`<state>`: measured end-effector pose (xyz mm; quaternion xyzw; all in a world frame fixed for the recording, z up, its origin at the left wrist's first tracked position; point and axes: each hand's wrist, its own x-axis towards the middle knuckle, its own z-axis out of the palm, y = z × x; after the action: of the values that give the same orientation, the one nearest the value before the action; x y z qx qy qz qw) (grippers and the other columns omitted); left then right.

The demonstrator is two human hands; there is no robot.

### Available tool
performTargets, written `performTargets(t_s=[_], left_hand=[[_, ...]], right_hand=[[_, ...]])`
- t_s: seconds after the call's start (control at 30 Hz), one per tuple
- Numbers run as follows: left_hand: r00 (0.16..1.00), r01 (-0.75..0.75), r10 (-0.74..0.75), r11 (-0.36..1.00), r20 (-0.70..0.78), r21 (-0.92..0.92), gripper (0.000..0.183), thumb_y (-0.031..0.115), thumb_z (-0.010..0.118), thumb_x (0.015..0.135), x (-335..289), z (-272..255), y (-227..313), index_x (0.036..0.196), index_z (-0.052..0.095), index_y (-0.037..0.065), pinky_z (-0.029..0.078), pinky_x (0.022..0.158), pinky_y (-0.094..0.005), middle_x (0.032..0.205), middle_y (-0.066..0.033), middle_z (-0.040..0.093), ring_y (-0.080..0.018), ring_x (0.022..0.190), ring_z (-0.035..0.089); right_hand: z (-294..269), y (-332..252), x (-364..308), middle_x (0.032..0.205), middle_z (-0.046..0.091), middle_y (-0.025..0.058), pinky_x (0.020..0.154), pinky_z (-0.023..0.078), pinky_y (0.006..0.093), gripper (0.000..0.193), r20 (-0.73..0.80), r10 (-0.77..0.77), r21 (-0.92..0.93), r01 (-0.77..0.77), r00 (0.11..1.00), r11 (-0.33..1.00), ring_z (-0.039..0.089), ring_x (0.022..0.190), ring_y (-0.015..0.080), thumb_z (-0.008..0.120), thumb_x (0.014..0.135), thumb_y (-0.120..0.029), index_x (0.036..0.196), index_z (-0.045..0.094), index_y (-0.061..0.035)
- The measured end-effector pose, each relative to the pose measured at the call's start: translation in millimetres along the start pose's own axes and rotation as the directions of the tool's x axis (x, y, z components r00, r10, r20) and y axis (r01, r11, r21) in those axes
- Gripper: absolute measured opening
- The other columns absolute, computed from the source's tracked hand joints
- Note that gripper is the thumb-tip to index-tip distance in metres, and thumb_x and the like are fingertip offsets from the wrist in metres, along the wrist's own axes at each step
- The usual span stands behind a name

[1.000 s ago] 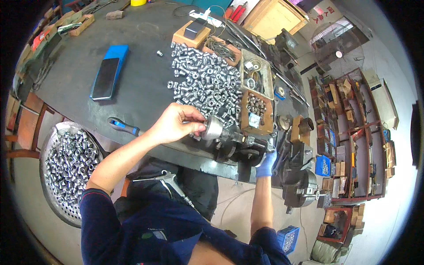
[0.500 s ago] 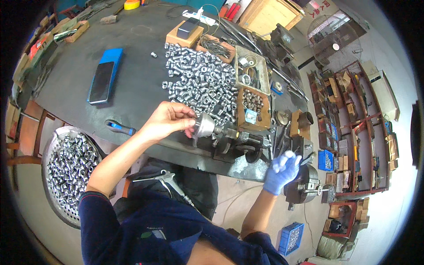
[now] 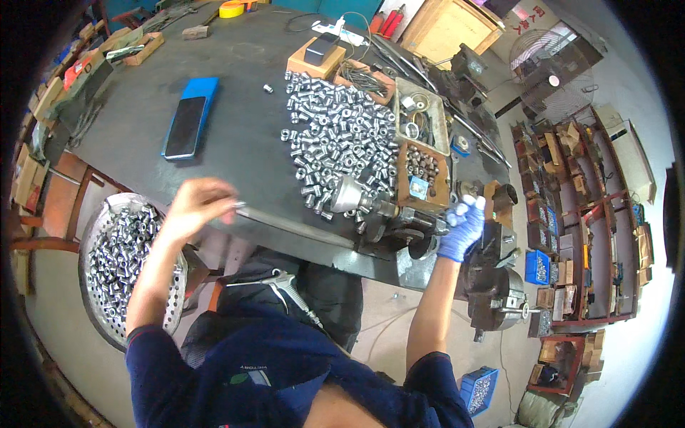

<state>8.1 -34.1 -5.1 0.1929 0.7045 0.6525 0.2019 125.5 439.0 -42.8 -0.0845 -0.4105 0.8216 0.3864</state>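
Observation:
My bare left hand (image 3: pixel 196 208) is over the near bench edge, thumb and fingers pinched together and blurred. A small bright glint shows at the fingertips; what it is I cannot make out. My right hand (image 3: pixel 462 230), in a blue glove with pale fingertips, has its fingers curled beside the right end of a dark clamping fixture (image 3: pixel 399 225). Whether it grips a part there is hidden. At the fixture's left end sits a silver cone-shaped chuck (image 3: pixel 347 194), with no hand on it. Behind it spreads a heap of shiny metal fittings (image 3: pixel 342 135).
A perforated metal bowl (image 3: pixel 178 285) of fittings stands left, below the bench. A blue-and-black case (image 3: pixel 187 121) lies on the bench. A cardboard box (image 3: pixel 442 189) of brownish parts sits beside the heap, a bench vise (image 3: pixel 499 296) to the right. An air gun (image 3: pixel 289 285) rests across my lap.
My left hand has left the chuck and moved left, over where a blue-handled tool lay. My right hand has risen toward the fixture's right end. The view has shifted slightly.

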Motion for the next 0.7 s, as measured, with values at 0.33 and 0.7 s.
performTargets(t_s=[0.33, 0.7], left_hand=[[0.904, 0.352, 0.226, 0.09, -0.363, 0.932, 0.022, 0.01, 0.063, 0.07, -113.7, -97.0, -51.4, 0.087, 0.055, -0.001, 0.045, 0.063, -0.0435, 0.072, -0.0192, 0.058, -0.0361, 0.067, 0.058], [0.908, -0.41, 0.221, 0.313, 0.355, 0.857, 0.017, 0.013, 0.059, 0.072, 98.7, 92.3, -66.7, 0.084, 0.053, 0.003, 0.045, 0.067, -0.0435, 0.082, -0.014, 0.057, -0.0323, 0.078, 0.058]], right_hand=[[-3.4, -34.6, -111.7, 0.054, 0.045, 0.0027, 0.033, 0.031, 0.019, 0.036, 0.121, -0.125, 0.044, 0.12, 0.985, 0.992, 0.035, 0.04, 0.0067, 0.042, 0.092, -0.031, 0.09, 0.055, 0.0029], [-39.9, 23.2, -90.5, 0.055, 0.051, 0.0012, 0.032, 0.03, 0.017, 0.028, -0.171, 0.129, -0.012, -0.133, 0.977, 0.991, 0.042, 0.04, 0.0063, 0.055, 0.086, -0.031, 0.081, 0.058, -0.0035]])
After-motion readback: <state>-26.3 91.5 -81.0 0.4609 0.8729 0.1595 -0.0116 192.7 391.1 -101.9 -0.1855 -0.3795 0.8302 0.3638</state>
